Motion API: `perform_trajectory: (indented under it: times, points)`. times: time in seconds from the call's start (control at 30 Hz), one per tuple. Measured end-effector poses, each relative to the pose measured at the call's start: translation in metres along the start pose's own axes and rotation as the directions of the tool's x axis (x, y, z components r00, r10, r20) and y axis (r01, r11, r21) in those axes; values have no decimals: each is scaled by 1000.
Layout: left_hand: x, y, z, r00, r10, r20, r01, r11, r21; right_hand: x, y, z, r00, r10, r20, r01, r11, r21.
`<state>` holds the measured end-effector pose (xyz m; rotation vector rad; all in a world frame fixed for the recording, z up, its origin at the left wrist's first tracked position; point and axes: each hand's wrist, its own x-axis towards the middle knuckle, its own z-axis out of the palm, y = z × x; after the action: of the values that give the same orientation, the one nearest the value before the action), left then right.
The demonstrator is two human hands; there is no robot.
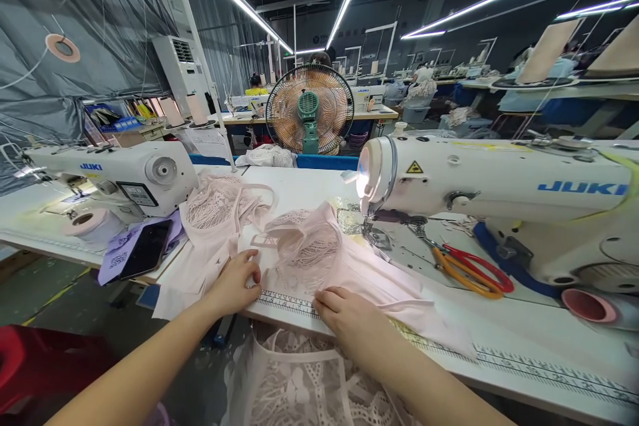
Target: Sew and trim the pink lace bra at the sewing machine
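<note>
A pale pink lace bra (317, 249) lies on the white sewing table in front of me, its smooth side panel trailing off to the right. My left hand (239, 283) is at its left edge, fingers curled in towards the thumb on the thin fabric. At the bra's lower edge is my right hand (344, 309), fingers close together on the cloth, fingertips partly hidden. Left of these, a second pale pink lace garment (212, 213) lies bunched, its lower part beside my left forearm. More lace pieces (304, 379) hang or lie below the table edge.
A white sewing machine (494, 176) stands to the right, its lit needle area close to the bra. Orange-handled scissors (466, 273) and a pink-cored spool (589, 306) lie near it. Leftward are another machine (120, 176), a phone (147, 249) and a thread cone (97, 226). A fan (309, 106) stands behind.
</note>
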<state>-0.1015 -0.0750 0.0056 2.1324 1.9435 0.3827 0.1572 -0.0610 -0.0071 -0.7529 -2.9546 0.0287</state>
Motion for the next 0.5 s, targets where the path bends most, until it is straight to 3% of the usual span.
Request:
perform_trajectory:
  times: [0.5]
  points:
    - [-2,3,-4,998,-40,38,41,999,-16,1,1,4,1000,-13,-17,13,1000,-10]
